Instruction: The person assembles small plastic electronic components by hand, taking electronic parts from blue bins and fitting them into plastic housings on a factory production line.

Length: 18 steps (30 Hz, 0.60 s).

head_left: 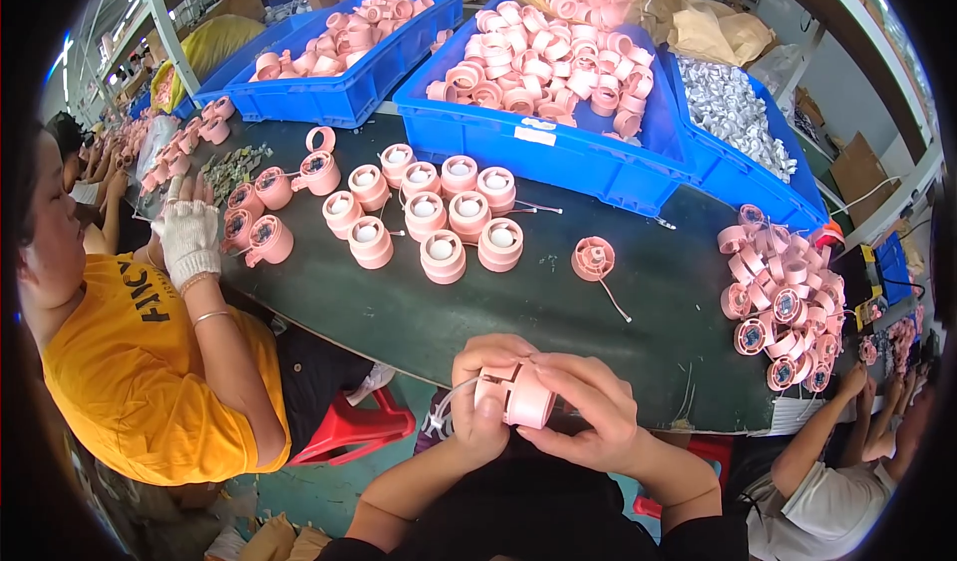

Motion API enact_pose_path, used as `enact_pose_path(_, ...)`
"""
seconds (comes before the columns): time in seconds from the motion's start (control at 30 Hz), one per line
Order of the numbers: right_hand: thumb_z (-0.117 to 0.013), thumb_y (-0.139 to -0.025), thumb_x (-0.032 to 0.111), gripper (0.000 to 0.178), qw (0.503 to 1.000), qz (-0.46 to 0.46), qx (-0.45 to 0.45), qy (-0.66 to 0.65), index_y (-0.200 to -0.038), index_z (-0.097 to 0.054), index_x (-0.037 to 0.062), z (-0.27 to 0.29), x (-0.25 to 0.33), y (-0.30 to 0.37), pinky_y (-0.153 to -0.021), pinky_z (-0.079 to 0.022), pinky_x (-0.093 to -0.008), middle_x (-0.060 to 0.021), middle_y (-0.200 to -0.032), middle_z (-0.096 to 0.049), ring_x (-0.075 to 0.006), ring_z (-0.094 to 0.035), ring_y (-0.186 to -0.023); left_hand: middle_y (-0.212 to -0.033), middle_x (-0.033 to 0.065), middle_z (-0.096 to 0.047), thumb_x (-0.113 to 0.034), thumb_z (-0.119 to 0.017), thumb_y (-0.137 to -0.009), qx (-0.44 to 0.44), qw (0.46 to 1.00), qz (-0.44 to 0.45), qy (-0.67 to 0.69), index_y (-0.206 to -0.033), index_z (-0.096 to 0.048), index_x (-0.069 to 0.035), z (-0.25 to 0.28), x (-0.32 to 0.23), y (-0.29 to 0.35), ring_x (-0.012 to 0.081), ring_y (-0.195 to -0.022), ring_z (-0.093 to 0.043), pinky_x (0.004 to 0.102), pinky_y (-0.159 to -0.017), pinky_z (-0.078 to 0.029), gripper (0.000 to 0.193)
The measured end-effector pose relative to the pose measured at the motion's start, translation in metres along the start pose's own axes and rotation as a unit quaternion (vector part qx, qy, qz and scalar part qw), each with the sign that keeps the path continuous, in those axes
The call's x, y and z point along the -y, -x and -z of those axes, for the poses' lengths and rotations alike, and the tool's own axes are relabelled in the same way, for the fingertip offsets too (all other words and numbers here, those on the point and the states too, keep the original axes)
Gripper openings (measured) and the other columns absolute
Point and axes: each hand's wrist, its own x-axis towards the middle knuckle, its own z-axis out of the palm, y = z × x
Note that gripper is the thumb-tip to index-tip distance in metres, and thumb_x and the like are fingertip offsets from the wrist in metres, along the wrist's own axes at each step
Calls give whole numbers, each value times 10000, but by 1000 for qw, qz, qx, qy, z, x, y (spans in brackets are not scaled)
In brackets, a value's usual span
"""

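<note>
Between my two hands, just over the near edge of the dark green table [658,337], is a round pink plastic housing [529,402] with a pale cable. My left hand [478,402] grips its left side, the cable running out beside the fingers. My right hand [596,402] is closed around its right side. Past my hands, a single pink housing [594,258] lies open side up, with its wire trailing toward me. Left of it stands a group of pink housings with white round centres [443,250], some with wires showing.
Blue bins of pink rings [538,147] and silvery parts [797,177] line the back. A pile of pink housings [788,302] sits at the right. At left, a co-worker in a yellow shirt [150,372] reaches a gloved hand [189,232] over the table near more pink housings [267,240].
</note>
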Motion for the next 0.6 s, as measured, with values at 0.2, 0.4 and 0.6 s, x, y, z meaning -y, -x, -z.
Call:
enact_pose_path(0.2, -777, -616, 69, 568, 1000, -5, 7, -18, -1133, -564, -33, -2, -4, 4, -617, -524, -275, -156, -1047, -607, -254, -622, -824, -1204, 200, -451, -276, -779, -687, 62, 996, -26, -53, -1180, -394, -26, 8, 1, -5, 304, -1146, -456, 400, -944, -390, 673)
enact_pose_path(0.4, -767, -676, 49, 786, 949, -170, 108, -244, -1344, -355, 23, 2, -9, 6, -644, -543, -256, -133, -1331, -364, -180, -526, -1036, -1407, 236, -311, -229, -776, -614, 146, 989, -21, -15, -1273, -383, -59, 16, -5, -15, 405, -1355, -151, 507, -1093, -110, 786)
enact_pose_path(0.6, -727, -706, -32, 678, 867, -254, 176, -391, -1301, -404, -3, 6, -16, 3, -711, -565, -245, -105, -1258, -410, -174, -536, -1047, -1411, 233, -309, -417, -721, -673, 136, 989, 31, 55, -1322, -290, 8, 18, -10, -10, 349, -1382, 12, 470, -1100, -15, 887)
